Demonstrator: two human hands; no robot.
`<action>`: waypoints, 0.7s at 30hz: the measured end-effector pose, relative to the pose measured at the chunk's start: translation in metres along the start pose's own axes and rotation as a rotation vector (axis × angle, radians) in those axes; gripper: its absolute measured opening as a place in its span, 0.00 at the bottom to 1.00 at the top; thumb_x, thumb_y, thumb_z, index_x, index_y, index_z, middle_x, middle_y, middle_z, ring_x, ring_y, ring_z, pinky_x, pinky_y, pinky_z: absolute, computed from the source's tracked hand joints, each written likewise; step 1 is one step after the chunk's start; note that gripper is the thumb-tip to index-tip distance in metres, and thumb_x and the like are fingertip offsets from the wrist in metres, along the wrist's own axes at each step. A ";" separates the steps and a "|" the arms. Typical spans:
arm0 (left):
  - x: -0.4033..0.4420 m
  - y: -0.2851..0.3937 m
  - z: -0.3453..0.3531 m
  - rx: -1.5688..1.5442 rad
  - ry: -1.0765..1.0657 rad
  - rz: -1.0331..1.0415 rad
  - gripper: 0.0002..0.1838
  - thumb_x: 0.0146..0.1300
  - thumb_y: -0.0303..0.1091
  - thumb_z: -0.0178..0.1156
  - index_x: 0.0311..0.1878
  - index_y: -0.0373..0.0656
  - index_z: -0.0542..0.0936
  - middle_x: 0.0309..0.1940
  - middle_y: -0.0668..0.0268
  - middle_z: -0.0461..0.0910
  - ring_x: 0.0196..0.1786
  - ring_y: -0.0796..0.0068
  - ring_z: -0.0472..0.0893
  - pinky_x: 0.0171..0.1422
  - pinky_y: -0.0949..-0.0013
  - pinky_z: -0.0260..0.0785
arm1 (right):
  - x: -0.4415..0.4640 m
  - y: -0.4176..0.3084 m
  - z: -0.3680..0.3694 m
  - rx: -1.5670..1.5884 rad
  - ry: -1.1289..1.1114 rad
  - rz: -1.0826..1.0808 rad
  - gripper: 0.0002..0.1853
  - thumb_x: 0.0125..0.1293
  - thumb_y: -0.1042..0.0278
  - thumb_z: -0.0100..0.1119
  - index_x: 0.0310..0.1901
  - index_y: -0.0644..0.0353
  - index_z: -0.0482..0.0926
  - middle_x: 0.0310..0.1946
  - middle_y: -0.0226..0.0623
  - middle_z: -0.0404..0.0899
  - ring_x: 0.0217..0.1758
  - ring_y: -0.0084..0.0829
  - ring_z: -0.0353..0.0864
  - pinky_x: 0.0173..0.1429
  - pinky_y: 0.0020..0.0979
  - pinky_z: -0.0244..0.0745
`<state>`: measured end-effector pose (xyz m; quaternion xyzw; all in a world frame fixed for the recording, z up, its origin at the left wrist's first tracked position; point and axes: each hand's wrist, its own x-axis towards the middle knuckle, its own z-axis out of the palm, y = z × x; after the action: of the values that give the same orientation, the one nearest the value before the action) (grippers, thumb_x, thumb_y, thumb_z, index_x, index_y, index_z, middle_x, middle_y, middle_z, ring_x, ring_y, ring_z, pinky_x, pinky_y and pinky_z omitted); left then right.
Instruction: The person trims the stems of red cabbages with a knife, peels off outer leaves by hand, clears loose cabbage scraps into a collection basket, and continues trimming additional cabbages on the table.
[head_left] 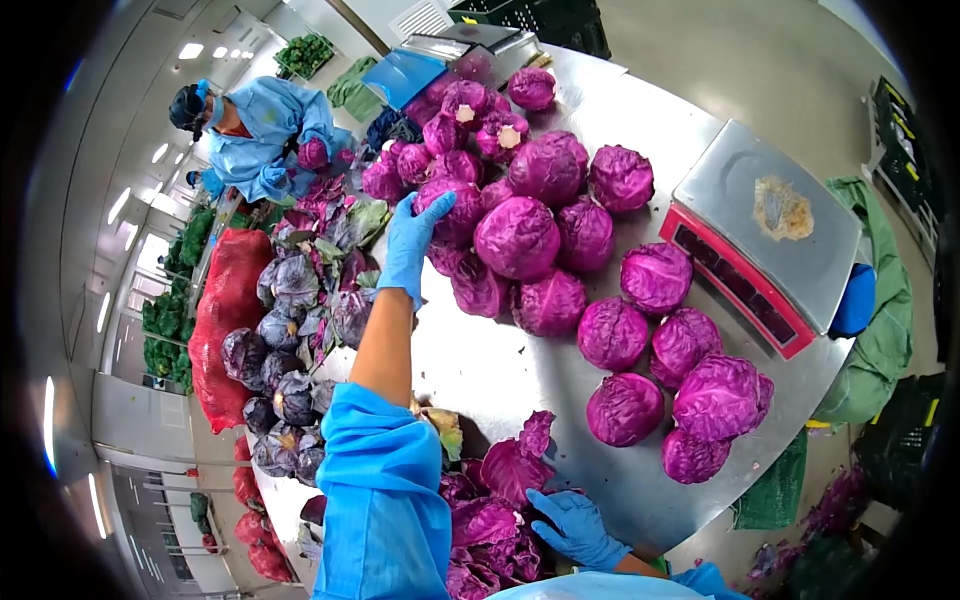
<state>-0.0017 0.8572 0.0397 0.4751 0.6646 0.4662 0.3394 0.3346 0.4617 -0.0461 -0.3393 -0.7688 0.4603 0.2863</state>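
My left hand, in a blue glove, reaches out over the metal table with its fingers curved against a peeled purple cabbage at the left side of a large pile. Close to my body, my right hand, also gloved, lies with its fingers apart at the edge of loose purple leaves. No cabbage shows in it. Several peeled cabbages, such as one round head, fill the middle of the table. Untrimmed dark cabbages lie along the left edge.
A scale with a red front stands at the right. A blue tray is at the far end. Beyond the left edge are a red mesh sack and a co-worker in blue with a cabbage. Dark crates stand on the floor.
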 end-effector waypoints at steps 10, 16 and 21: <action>-0.062 0.080 0.006 0.207 0.124 0.025 0.41 0.60 0.57 0.65 0.66 0.33 0.68 0.61 0.54 0.74 0.61 0.64 0.74 0.67 0.66 0.62 | -0.003 0.004 0.003 -0.008 0.030 -0.015 0.29 0.65 0.60 0.59 0.67 0.56 0.68 0.40 0.41 0.79 0.42 0.42 0.78 0.49 0.40 0.72; -0.204 0.090 -0.088 0.429 -0.106 0.464 0.16 0.66 0.34 0.62 0.55 0.40 0.80 0.46 0.62 0.83 0.48 0.71 0.81 0.53 0.70 0.73 | 0.000 0.003 0.007 -0.026 0.153 -0.087 0.25 0.62 0.62 0.61 0.62 0.57 0.74 0.37 0.42 0.79 0.40 0.43 0.78 0.47 0.40 0.72; -0.433 0.070 -0.135 0.733 -0.170 0.227 0.19 0.62 0.39 0.65 0.54 0.42 0.80 0.51 0.54 0.81 0.52 0.56 0.81 0.56 0.62 0.73 | 0.000 0.005 0.017 -0.012 0.192 -0.152 0.26 0.59 0.69 0.62 0.61 0.57 0.75 0.41 0.38 0.82 0.39 0.37 0.77 0.48 0.36 0.71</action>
<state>0.0372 0.4145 0.1548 0.6721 0.6999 0.1914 0.1474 0.3234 0.4552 -0.0576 -0.3241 -0.7642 0.3981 0.3905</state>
